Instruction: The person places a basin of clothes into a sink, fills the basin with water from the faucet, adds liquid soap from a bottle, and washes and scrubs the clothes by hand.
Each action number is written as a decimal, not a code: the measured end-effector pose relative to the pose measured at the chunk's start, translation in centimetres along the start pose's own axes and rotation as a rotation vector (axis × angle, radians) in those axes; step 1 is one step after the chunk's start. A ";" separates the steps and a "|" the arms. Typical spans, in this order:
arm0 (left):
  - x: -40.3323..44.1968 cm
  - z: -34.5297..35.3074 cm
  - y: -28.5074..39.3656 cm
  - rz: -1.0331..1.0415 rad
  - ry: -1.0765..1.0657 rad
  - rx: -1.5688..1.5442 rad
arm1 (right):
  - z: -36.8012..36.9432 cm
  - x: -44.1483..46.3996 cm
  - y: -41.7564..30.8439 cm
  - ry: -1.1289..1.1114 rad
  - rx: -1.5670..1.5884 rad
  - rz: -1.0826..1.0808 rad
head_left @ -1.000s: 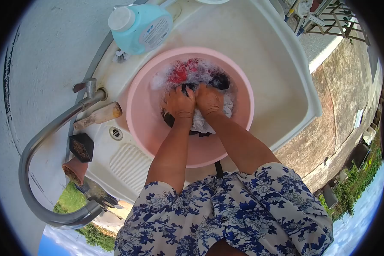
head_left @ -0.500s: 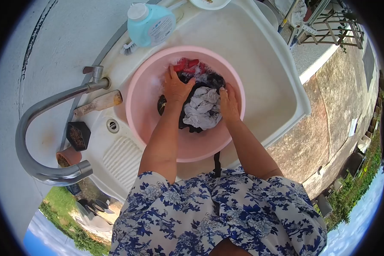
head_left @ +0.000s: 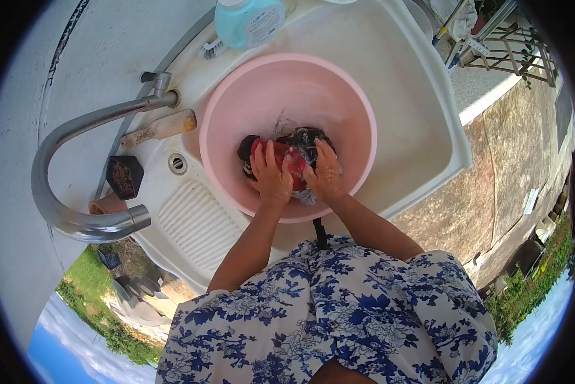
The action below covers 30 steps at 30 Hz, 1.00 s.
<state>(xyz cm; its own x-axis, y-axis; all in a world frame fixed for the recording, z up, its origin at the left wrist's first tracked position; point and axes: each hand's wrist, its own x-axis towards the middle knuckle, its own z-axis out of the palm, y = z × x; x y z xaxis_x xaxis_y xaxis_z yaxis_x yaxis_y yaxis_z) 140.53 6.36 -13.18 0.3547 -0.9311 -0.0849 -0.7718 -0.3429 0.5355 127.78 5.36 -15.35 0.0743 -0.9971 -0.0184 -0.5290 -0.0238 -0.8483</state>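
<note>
Wet laundry lies bunched in a pink basin (head_left: 287, 59): a red cloth (head_left: 280, 153) on top, black cloth (head_left: 308, 137) behind it and at the left. A bit of grey-white cloth (head_left: 305, 196) shows at the near side. My left hand (head_left: 273, 178) rests on the red cloth with its fingers spread. Beside it, my right hand (head_left: 326, 174) lies over the right side of the pile, fingers apart, touching the red and black cloth. Suds cling to the cloth and to the basin's far wall.
The basin stands in a white sink (head_left: 422, 128) with a ribbed drainboard (head_left: 198, 208). A curved faucet (head_left: 44, 173) arches at the left. Near the back are a blue detergent bottle (head_left: 249, 24) and a brush (head_left: 212, 49). A wooden-looking paddle (head_left: 159, 128) and dark pot (head_left: 124, 177) sit left.
Both hands have drawn toward my body and closer together. The laundry has shifted to the basin's near side, with the red cloth now on top and the grey-white cloth mostly covered.
</note>
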 end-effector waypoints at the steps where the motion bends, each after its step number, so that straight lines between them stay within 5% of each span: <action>1: -0.1 0.3 -0.1 -0.011 -0.011 0.000 | 0.6 -0.3 -1.3 -0.034 -0.203 0.096; 3: 0.6 1.4 -0.5 0.098 -0.101 0.414 | 1.5 0.2 -0.8 -0.081 -0.404 0.205; 8: 5.2 3.9 -1.0 0.166 -0.056 0.269 | 2.4 4.4 0.7 -0.160 -0.467 0.259; 10: 8.0 3.3 1.5 -0.003 -0.339 0.506 | 2.2 6.8 1.1 -0.212 -0.459 0.346; 13: 12.4 4.6 3.0 -0.147 -0.493 0.573 | 1.7 10.8 1.8 -0.256 -0.495 0.422; 15: 14.7 4.6 4.1 -0.292 -0.564 0.545 | 0.8 13.8 1.8 -0.562 -0.416 0.694; 17: 14.7 4.4 3.1 -0.443 -0.644 0.511 | 0.2 13.7 5.1 -0.509 -0.263 0.716; 19: 14.5 3.7 0.5 -0.305 -0.511 0.270 | -1.0 12.4 4.9 -0.446 -0.101 0.720; 21: 14.2 3.2 -3.1 -0.398 -0.502 0.165 | -2.7 8.6 2.4 0.079 0.293 0.700; 24: 12.6 6.0 -7.5 -0.574 -0.470 -0.040 | 0.3 4.2 3.7 0.232 -0.131 0.608; 25: 10.5 6.0 -4.4 -0.808 -0.229 -0.178 | -0.2 5.1 3.5 0.231 -0.129 0.603; 26: 9.0 5.4 -2.4 -1.032 0.024 -0.319 | -1.1 7.0 3.4 -0.053 -0.006 0.811; 27: 8.7 3.6 -3.0 -1.012 -0.172 -0.533 | -1.7 7.9 3.3 -0.349 0.119 1.015; 28: 8.3 1.9 -3.4 -0.977 -0.371 -0.743 | -1.9 7.8 3.5 -0.352 0.122 1.017; 30: 6.7 -0.2 -2.8 -0.932 -0.419 -1.507 | -2.2 8.6 3.7 -0.342 0.486 1.024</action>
<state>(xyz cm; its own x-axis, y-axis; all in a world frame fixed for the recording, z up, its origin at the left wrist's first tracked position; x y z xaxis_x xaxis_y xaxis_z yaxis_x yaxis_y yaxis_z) 145.18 1.12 -15.10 0.0181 -0.5701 -0.8214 0.7455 -0.5397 0.3911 124.61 -3.47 -17.50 0.0640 -0.4627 -0.8842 -0.1023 0.8783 -0.4670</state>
